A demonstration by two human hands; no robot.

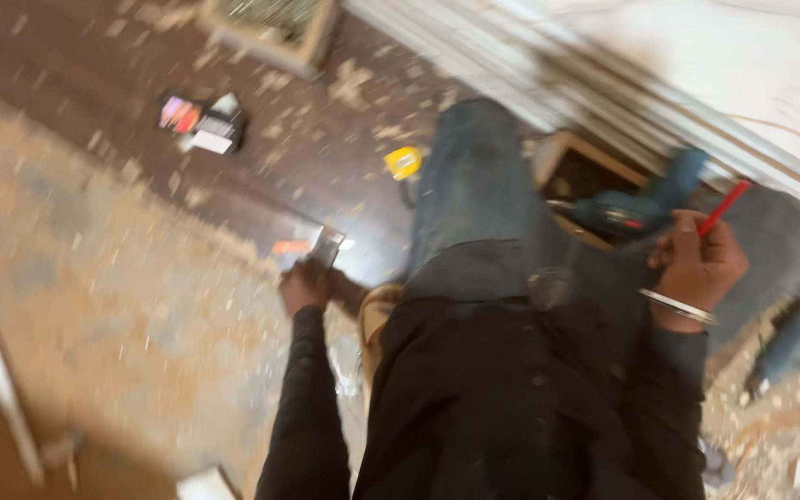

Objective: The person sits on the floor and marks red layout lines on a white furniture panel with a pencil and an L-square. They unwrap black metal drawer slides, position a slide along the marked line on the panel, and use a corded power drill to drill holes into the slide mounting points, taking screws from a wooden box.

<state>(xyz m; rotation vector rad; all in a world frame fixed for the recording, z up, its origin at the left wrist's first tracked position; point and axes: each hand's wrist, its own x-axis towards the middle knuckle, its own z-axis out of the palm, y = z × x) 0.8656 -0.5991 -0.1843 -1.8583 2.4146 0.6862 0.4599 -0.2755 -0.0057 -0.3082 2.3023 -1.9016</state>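
Left hand (pixel 305 285) low, arm stretched down in dark sleeve, fingers apparently curled, blur hides detail. Right hand (pixel 696 264) raised, wrist bent, bangle on wrist, fingers closed.

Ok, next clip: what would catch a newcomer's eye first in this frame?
Probably the red pencil held in the right hand at the right, just beside a blue power drill lying near a wooden box. Next, the left hand at centre grips a small metallic tool, too blurred to identify. A yellow tape measure sits on the dark floor, strewn with sawdust.
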